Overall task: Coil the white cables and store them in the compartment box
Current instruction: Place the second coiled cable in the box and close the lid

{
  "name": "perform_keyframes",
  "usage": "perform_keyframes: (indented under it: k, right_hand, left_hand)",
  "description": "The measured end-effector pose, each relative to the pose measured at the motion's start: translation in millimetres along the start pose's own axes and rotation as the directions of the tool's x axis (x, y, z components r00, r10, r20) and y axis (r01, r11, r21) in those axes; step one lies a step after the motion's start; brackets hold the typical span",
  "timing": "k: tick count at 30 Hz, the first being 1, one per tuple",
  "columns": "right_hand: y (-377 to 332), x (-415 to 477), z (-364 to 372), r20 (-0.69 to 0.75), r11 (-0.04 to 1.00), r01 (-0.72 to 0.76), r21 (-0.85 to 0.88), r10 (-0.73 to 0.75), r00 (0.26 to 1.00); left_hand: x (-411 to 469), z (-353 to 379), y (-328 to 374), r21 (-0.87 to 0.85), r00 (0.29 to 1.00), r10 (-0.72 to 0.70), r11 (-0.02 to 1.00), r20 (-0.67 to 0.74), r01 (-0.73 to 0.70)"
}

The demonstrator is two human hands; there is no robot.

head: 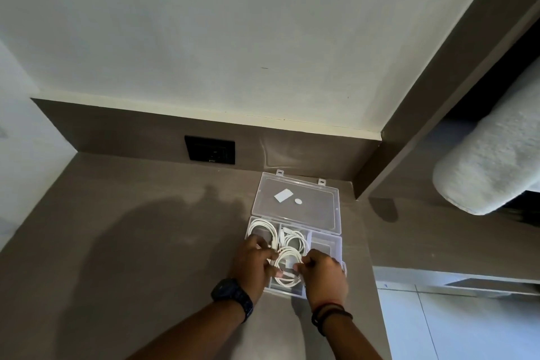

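I see both hands, left hand and right hand, pinching a coiled white cable over the compartment box lower centre; lid open behind; black socket upper left; brown counter.

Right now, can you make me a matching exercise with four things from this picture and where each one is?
Things:
1. lid
2. wall socket
3. watch
4. coiled cable

Places:
A. between both hands
B. on the left wrist
C. open, lying behind the box
D. on the dark panel behind the counter

Pairs: 1-C, 2-D, 3-B, 4-A
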State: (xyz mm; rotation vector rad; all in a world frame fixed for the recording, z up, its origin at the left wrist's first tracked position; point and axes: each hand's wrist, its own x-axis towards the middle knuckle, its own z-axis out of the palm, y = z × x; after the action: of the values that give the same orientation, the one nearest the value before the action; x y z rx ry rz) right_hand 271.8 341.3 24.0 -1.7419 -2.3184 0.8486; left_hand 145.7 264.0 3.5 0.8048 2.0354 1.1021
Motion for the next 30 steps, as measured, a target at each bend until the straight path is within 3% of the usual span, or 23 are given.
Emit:
perform_keyframes:
  k: [2,5,7,8,10,19,23,26,30]
  right_hand:
    - [0,-1,3,0.002,0.993,0.048,-0.107,-0.048,0.999]
    - [-1,-1,7,0.026,0.967,0.112,-0.227,-0.109,0.994]
    - [0,0,9,0.037,0.956,0.14,-0.258,-0.135,0.99]
    - [0,0,9,0.042,0.951,0.153,-0.27,-0.147,0.988]
    - [1,0,11,0.052,0.938,0.179,-0.298,-0.171,0.984]
    - [5,-4,19,0.17,0.865,0.281,-0.415,-0.23,0.958]
    - [6,-5,16,0.233,0.838,0.33,-0.434,-0.249,0.94]
    - [6,-3,11,0.305,0.821,0.396,-0.411,-0.285,0.909]
    - [10,-6,7,0.343,0.79,0.442,-0.426,-0.311,0.886]
  left_hand:
    - [-1,0,0,-0.04,0.998,-0.057,0.998,-0.007,0.056]
    - [-2,0,1,0.034,0.999,-0.017,0.999,-0.032,0.018]
    - [-2,-1,3,0.32,0.987,0.147,0.934,0.058,-0.158]
    - [0,0,2,0.485,0.968,0.223,0.837,0.119,-0.252]
    - [4,1,3,0.59,0.947,0.256,0.741,0.192,-0.32]
    - [10,0,6,0.701,0.867,0.277,0.51,0.415,-0.499]
    - [-4,0,14,0.807,0.833,0.35,0.265,0.43,-0.528]
    - [-10,4,10,0.811,0.846,0.305,0.273,0.437,-0.517]
    - [-21,6,20,0.797,0.812,0.317,0.215,0.49,-0.565]
